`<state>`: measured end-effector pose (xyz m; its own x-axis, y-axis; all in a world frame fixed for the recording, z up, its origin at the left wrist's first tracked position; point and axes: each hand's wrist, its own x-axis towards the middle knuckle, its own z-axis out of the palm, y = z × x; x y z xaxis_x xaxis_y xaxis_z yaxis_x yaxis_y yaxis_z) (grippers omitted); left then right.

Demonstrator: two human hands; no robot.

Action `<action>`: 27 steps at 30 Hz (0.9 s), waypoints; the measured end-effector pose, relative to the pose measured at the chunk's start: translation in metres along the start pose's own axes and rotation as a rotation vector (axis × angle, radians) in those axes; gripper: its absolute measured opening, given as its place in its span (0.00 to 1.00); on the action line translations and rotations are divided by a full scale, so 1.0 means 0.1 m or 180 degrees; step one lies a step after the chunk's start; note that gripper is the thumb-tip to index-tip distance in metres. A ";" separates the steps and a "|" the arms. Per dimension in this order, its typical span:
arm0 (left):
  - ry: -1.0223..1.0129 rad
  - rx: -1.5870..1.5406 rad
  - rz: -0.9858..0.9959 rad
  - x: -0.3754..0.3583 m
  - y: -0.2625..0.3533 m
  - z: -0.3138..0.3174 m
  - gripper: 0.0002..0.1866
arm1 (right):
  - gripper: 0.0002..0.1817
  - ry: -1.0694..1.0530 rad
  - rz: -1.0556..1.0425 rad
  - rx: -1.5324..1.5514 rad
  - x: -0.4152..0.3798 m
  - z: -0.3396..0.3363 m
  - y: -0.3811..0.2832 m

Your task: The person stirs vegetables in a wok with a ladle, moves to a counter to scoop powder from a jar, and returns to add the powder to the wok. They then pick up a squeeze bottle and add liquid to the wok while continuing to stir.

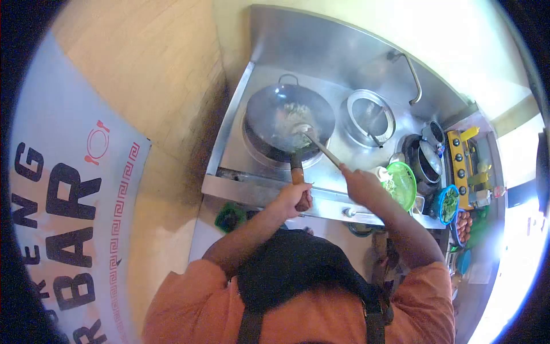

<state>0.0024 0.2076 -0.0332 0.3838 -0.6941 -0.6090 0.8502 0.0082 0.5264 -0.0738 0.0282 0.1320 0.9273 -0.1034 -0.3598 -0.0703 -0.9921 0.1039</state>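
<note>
A large dark wok (263,117) sits on the left burner, with pale chopped food (294,114) in its middle under a light haze of steam. My left hand (293,199) is wrapped around the wok's wooden handle (296,175), near its end. In my right hand (361,186) is the long handle of a wok spatula (323,148); its head rests among the food, so its exact shape is hard to make out. Close beside my right hand stands a bright green bowl (409,186) with pale shredded food in it.
Right of the wok is a round burner ring (349,123) with a utensil across it, below a curved tap (416,80). Farther right are pots (421,166), a blue basket of greens (449,204) and a yellow stove (459,157). A wall borders the left side.
</note>
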 end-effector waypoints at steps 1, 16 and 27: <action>-0.0165 -0.0478 -0.0005 -0.30 0.08 0.20 0.08 | 0.25 0.0046 -0.0032 0.0091 0.07 0.00 0.12; -0.0410 -0.1436 0.0375 -0.37 0.14 0.34 0.07 | 0.26 0.0271 -0.0552 -0.0416 -0.03 -0.77 0.89; -0.0678 -0.0757 0.0506 -0.08 -0.07 -0.25 0.07 | 0.26 0.0569 -0.0033 0.0593 0.72 0.40 0.91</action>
<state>0.0020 0.2313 -0.0471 0.4556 -0.8050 -0.3801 0.8557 0.2782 0.4364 -0.0277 -0.0728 0.0783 0.9774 -0.0955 -0.1885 -0.1117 -0.9907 -0.0775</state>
